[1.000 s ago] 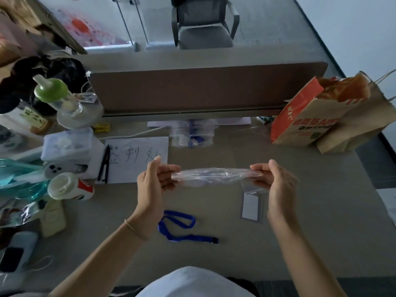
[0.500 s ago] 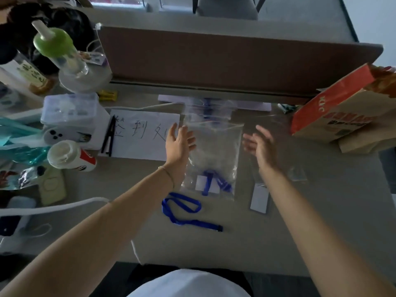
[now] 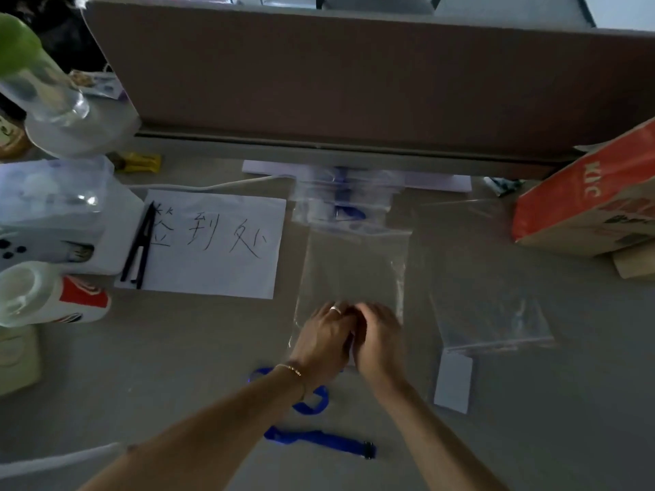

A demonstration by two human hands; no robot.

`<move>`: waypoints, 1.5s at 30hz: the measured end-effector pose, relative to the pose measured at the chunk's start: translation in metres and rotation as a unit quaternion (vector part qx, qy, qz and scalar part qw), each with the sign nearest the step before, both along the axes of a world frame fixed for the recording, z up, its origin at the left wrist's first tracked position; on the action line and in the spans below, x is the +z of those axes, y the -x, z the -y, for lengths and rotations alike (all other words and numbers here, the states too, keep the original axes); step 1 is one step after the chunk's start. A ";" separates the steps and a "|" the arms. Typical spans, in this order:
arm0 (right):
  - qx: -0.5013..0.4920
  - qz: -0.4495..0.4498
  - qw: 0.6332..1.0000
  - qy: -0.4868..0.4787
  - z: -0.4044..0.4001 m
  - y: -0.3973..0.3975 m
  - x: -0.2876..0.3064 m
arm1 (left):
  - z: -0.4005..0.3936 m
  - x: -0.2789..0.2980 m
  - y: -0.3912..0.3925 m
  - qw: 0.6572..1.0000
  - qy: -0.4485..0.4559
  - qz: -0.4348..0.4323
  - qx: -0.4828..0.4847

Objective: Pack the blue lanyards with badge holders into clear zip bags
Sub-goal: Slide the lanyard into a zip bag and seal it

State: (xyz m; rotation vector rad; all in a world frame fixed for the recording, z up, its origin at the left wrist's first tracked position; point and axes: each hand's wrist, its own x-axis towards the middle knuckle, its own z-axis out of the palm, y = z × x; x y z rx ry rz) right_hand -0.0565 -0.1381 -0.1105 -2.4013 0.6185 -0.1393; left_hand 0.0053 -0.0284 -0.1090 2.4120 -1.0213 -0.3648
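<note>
A grey desk (image 3: 531,419) runs up to a brown partition, with a handwritten paper sign (image 3: 216,242) to the left and an orange paper bag (image 3: 584,210) at the right edge. My left hand (image 3: 324,340) and right hand (image 3: 377,340) meet over the near end of a clear zip bag (image 3: 354,267) lying flat; the fingers are bunched together on the plastic, though I cannot tell whether they pinch it or only press. The risk, I think, is the slick film sliding under my hands, or air left inside puffing the bag. A loose blue lanyard (image 3: 315,437) lies just behind my wrists, partly under my left forearm, and a badge holder (image 3: 453,382) sits near my right wrist beside an empty zip bag (image 3: 492,320). Packed bags (image 3: 340,196) lie beyond.
</note>
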 end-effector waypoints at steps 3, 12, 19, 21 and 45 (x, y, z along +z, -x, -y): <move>0.025 0.016 0.998 0.047 -0.003 0.005 -0.017 | -0.002 -0.015 0.007 0.999 0.000 0.041 -0.010; 0.079 -0.020 0.980 0.181 0.000 0.035 -0.058 | -0.005 -0.028 0.029 0.997 -0.012 0.038 0.064; 0.075 0.021 0.985 0.153 0.005 0.033 -0.038 | -0.003 -0.019 0.019 0.995 0.024 0.094 0.002; 0.064 0.030 0.987 0.146 0.010 0.012 -0.037 | 0.004 -0.024 0.001 0.995 0.027 0.094 -0.008; 0.122 -0.123 0.958 0.230 0.058 -0.062 -0.051 | 0.033 -0.058 -0.083 0.990 -0.061 0.123 0.019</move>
